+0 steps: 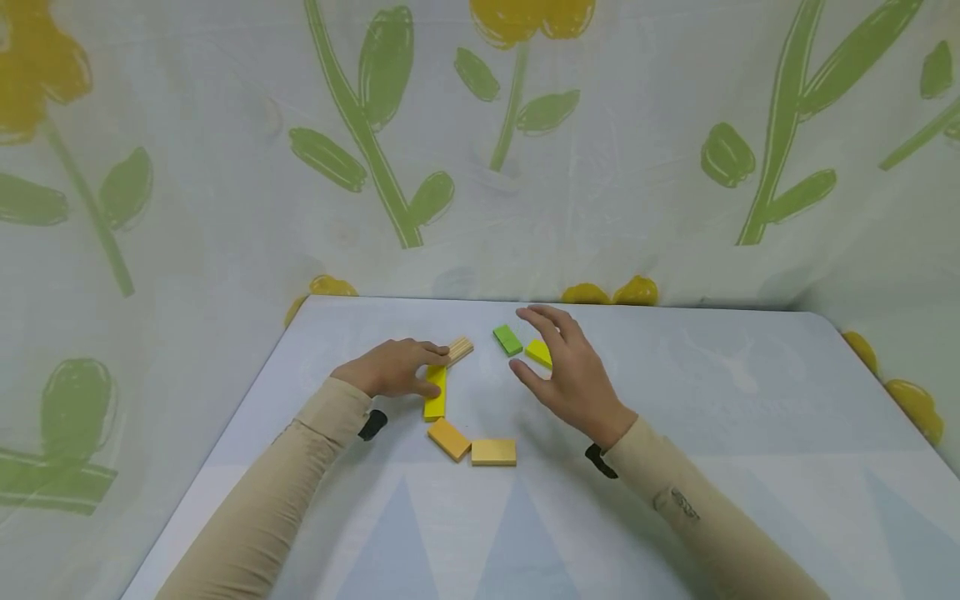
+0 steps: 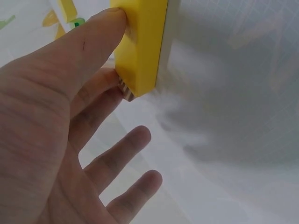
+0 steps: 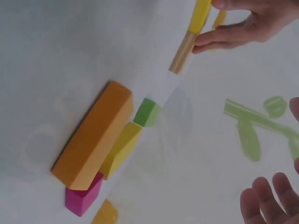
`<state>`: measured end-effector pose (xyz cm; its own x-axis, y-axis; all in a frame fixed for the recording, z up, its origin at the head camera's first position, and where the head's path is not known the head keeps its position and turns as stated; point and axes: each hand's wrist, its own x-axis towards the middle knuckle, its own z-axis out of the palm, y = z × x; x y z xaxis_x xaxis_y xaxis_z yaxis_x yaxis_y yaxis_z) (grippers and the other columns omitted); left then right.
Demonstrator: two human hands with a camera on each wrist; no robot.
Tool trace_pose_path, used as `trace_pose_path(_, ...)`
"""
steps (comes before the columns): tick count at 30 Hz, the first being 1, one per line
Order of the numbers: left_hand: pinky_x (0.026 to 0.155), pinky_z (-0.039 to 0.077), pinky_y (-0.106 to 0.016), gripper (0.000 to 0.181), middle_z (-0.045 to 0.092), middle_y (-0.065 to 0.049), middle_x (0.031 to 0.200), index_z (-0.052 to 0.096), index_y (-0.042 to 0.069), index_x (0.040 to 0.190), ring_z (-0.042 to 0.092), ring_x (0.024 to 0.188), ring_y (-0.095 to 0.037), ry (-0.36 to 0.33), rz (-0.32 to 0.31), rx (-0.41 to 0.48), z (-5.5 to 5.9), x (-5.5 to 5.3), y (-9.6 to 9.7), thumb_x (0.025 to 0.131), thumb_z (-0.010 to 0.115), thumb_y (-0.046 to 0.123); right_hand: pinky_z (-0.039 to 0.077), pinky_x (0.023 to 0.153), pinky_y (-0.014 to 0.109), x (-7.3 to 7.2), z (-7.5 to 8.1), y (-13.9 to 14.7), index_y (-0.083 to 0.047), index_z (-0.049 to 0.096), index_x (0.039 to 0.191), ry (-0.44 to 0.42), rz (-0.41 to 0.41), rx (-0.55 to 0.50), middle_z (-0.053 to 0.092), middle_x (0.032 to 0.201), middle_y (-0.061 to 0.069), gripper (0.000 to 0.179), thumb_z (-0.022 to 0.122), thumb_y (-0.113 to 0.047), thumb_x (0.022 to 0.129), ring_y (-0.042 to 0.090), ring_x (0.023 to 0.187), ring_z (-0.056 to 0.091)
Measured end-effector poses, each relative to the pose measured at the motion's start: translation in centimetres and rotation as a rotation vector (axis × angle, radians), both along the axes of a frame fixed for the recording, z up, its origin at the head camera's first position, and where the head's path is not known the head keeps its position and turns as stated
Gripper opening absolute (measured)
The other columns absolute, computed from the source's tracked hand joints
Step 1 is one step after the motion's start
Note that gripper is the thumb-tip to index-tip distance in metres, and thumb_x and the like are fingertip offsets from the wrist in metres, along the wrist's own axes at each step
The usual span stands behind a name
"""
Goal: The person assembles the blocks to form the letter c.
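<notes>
My left hand [image 1: 393, 367] touches a row of toy blocks. Its thumb presses a yellow block [image 1: 434, 406], while the index and middle fingers rest against a wood-and-brown striped block [image 2: 126, 90] at the yellow block's end. The other two fingers extend free in the left wrist view. My right hand [image 1: 573, 383] hovers over the table with thumb and fingers spread, holding nothing. Beyond it lie a green block [image 1: 507, 340] and another yellow block [image 1: 537, 352]. An orange block [image 3: 93, 137] and a pink block [image 3: 84, 196] show in the right wrist view; my right hand hides them from the head view.
Two light-orange blocks, one angled [image 1: 449, 440] and one lying crosswise [image 1: 493, 452], continue the row toward me. The white table [image 1: 750, 400] ends at the back against a flower-printed curtain [image 1: 637, 167].
</notes>
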<state>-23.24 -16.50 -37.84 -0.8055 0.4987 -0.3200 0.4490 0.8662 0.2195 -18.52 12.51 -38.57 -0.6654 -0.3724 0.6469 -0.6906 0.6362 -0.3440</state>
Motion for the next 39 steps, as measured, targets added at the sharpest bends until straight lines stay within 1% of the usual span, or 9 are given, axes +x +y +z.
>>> trace_pose_path(4,0.117,0.032,-0.056,0.062,0.040,0.004,0.160,0.052,0.023,0.151,0.036,0.146,-0.031,-0.001,0.007,0.002,0.0,0.1,0.0,0.094,0.073,0.038,0.048,0.106,0.044,-0.9,0.6,-0.2,-0.009,0.048,0.147,-0.017,0.006,-0.092,0.047,0.146,0.010,0.068,0.081,-0.017,0.088,0.026,0.132,0.048)
trace_pose_path(7,0.117,0.033,-0.055,0.063,0.040,0.005,0.160,0.051,0.024,0.151,0.036,0.146,-0.031,-0.002,0.010,-0.002,-0.1,0.1,-0.1,0.094,0.073,0.038,0.047,0.106,0.045,-1.6,0.9,-0.4,-0.010,0.048,0.147,-0.040,-0.012,-0.135,0.047,0.147,0.009,0.067,0.080,-0.016,0.089,0.027,0.130,0.049)
trace_pose_path(12,0.118,0.033,-0.053,0.062,0.039,0.007,0.160,0.051,0.025,0.151,0.035,0.147,-0.029,-0.007,0.026,-0.009,-0.1,0.1,-0.1,0.094,0.073,0.039,0.050,0.101,0.043,-2.8,0.8,-0.8,-0.012,0.048,0.148,-0.069,-0.042,-0.162,0.047,0.147,0.009,0.066,0.078,-0.017,0.090,0.028,0.124,0.051)
trace_pose_path(15,0.117,0.033,-0.054,0.062,0.040,0.006,0.160,0.052,0.023,0.151,0.036,0.147,-0.030,0.000,0.013,-0.006,0.0,0.1,-0.1,0.094,0.073,0.037,0.052,0.097,0.041,-3.3,0.7,-1.1,-0.012,0.045,0.150,-0.090,-0.054,-0.171,0.047,0.146,0.010,0.069,0.079,-0.016,0.090,0.029,0.122,0.052)
trace_pose_path(20,0.117,0.032,-0.055,0.063,0.041,0.004,0.159,0.052,0.020,0.151,0.037,0.146,-0.031,0.012,-0.016,-0.002,0.3,0.3,0.0,0.094,0.074,0.036,0.052,0.099,0.041,-4.2,0.6,-1.6,-0.015,0.037,0.156,-0.144,-0.075,-0.150,0.045,0.149,0.010,0.078,0.078,-0.016,0.090,0.029,0.125,0.053)
trace_pose_path(23,0.117,0.034,-0.054,0.063,0.042,0.004,0.159,0.052,0.020,0.150,0.038,0.145,-0.031,0.013,-0.016,-0.002,0.3,0.3,0.0,0.094,0.074,0.036,0.051,0.103,0.042,-4.7,0.6,-1.9,-0.016,0.032,0.158,-0.203,-0.090,-0.124,0.044,0.152,0.010,0.081,0.078,-0.017,0.091,0.029,0.128,0.052)
trace_pose_path(31,0.116,0.034,-0.055,0.063,0.042,0.004,0.159,0.052,0.021,0.150,0.038,0.145,-0.031,0.011,-0.010,-0.009,0.2,0.4,0.1,0.094,0.074,0.036,0.042,0.112,0.045,-6.4,0.1,-2.2,-0.018,0.028,0.161,-0.420,-0.157,-0.032,0.046,0.152,0.010,0.086,0.078,-0.019,0.091,0.028,0.136,0.047)
trace_pose_path(35,0.116,0.034,-0.055,0.062,0.042,0.004,0.159,0.053,0.021,0.150,0.039,0.144,-0.030,0.020,-0.012,-0.013,0.1,0.3,0.1,0.094,0.074,0.036,0.042,0.112,0.047,-7.1,-0.2,-2.6,-0.018,0.027,0.161,-0.516,-0.171,-0.001,0.045,0.152,0.011,0.086,0.078,-0.021,0.091,0.030,0.135,0.048)
trace_pose_path(39,0.116,0.035,-0.054,0.062,0.042,0.004,0.158,0.053,0.021,0.150,0.040,0.144,-0.030,0.025,-0.014,-0.018,0.1,0.3,0.1,0.094,0.074,0.037,0.042,0.112,0.050,-7.5,-0.2,-3.0,-0.018,0.028,0.161,-0.591,-0.184,0.049,0.043,0.154,0.013,0.084,0.077,-0.023,0.092,0.032,0.136,0.047)
